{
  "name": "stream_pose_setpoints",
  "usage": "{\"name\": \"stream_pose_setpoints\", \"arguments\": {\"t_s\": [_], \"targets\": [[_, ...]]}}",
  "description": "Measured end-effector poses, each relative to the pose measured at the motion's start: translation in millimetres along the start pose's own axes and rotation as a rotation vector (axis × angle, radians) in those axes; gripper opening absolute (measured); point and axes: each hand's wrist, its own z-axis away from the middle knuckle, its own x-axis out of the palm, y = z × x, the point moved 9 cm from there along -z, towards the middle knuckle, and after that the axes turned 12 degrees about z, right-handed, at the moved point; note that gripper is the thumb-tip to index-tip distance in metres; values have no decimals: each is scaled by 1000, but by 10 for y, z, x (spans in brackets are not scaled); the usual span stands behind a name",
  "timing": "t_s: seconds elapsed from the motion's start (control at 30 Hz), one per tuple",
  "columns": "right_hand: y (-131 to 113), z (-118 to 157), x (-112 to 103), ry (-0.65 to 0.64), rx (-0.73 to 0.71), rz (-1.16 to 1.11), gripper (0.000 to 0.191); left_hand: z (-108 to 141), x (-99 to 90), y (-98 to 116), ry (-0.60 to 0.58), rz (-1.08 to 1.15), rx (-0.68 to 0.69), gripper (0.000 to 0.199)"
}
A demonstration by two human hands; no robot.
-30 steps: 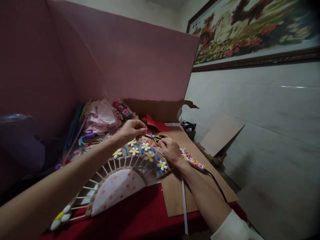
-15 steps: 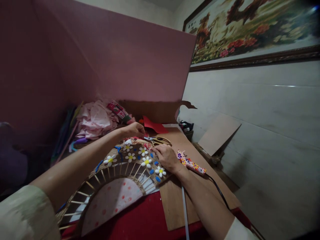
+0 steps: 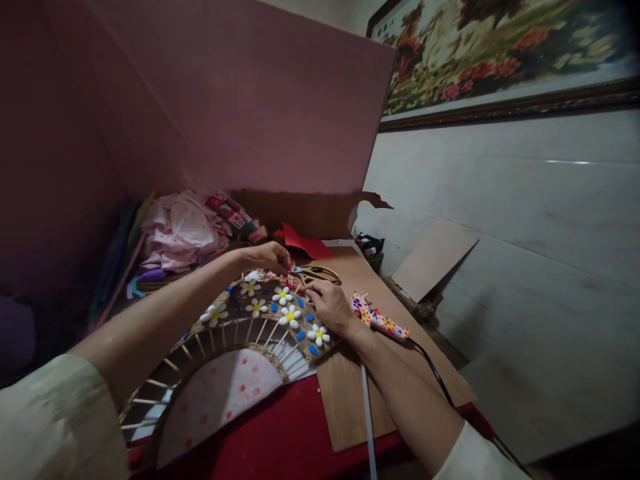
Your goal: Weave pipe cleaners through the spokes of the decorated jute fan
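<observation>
My left hand (image 3: 273, 257) reaches further in now, so I'd say action's at the fan (image 3: 235, 380), mid-frame, top edge. Fingertips look pinched, contents unclear; can't tell my right hand (image 3: 330, 308) grip.

Both bare forearms (image 3: 165, 320) are slanting inward — the left hand (image 3: 273, 256) is curling downward, the right hand (image 3: 331, 308) is lying back-uppermost.

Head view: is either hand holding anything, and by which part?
The right hand seems to hold the flower-decorated fan by its right outer edge. The left hand pinches beside the scissors, but whether it holds anything cannot be told.
</observation>
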Motion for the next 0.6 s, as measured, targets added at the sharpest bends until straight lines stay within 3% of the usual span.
{"name": "stream_pose_setpoints", "arguments": {"t_s": [0.6], "targets": [[17, 16, 2, -4, 13, -23, 18, 11, 14, -36, -55, -4, -13, 14]]}}
